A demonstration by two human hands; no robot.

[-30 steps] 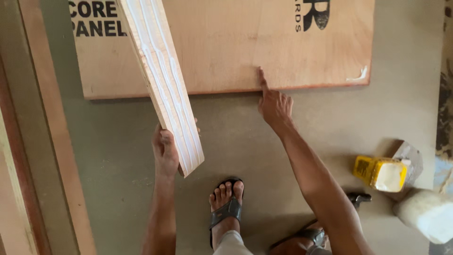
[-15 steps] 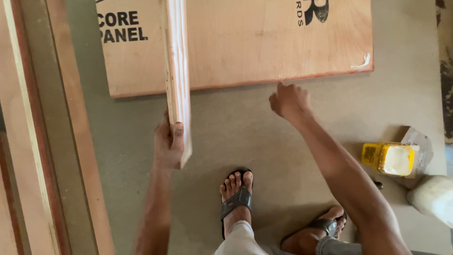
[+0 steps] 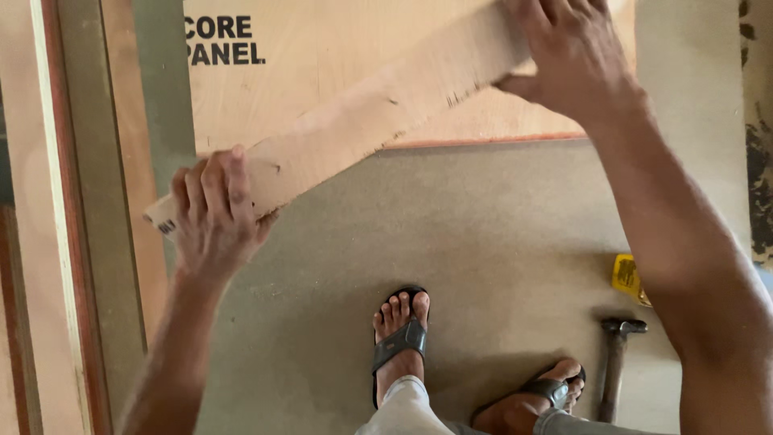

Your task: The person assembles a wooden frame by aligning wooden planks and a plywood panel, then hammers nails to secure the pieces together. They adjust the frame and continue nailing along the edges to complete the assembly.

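View from above of a person standing on a grey floor (image 3: pixel 499 242), holding a long, narrow wooden plank (image 3: pixel 378 109) in both bare hands. The plank is lifted off the floor and runs on a slant, low at the left and rising to the upper right. The left hand (image 3: pixel 216 213) is closed around the plank's lower left end, fingers curled over its top edge. The right hand (image 3: pixel 573 50) is clamped on the plank near the upper right, fingers wrapped over the top. Behind and below the plank a large plywood sheet (image 3: pixel 322 56) lies flat on the floor, with dark printed lettering at its upper left. Both feet in dark sandals (image 3: pixel 398 342) show at the bottom. A hammer (image 3: pixel 616 362) lies on the floor beside the right foot, and a yellow object (image 3: pixel 626 275) sits just above it, partly hidden by the right arm. Upright wooden boards (image 3: pixel 72 209) stand along the left edge. Judging by this, the plank is picked up and in hand but not set down anywhere; the hammer lies untouched
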